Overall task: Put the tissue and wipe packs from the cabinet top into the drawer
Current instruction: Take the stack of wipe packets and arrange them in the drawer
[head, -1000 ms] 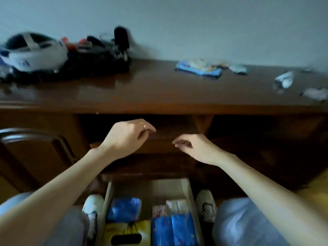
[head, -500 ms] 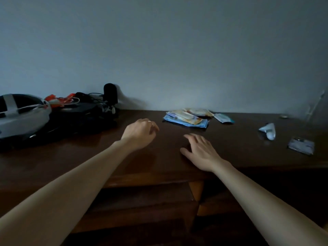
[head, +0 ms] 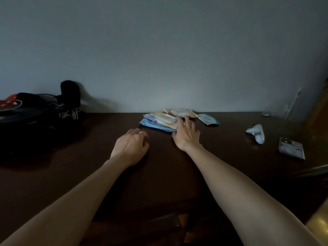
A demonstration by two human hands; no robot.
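A flat pile of wipe packs (head: 159, 119), blue underneath and pale yellow with white lids on top, lies near the wall on the dark wooden cabinet top (head: 159, 171). My right hand (head: 186, 134) reaches over the pile's right end, fingers spread and touching its edge, holding nothing. My left hand (head: 130, 146) hovers loosely curled just in front of the pile, empty. A small teal sachet (head: 208, 119) lies right of the pile. A white crumpled pack (head: 256, 133) and a dark flat pack (head: 291, 148) lie farther right. The drawer is out of view.
A dark bag with cables, a black fuzzy microphone (head: 70, 94) and something red (head: 9, 102) crowd the cabinet's left end. A small round object (head: 265, 114) sits at the far right by the wall. The wall runs right behind the packs.
The view has lifted from the open drawer to the cabinet top. Both hands moved forward over the top; my right hand has reached the pile of wipe packs.
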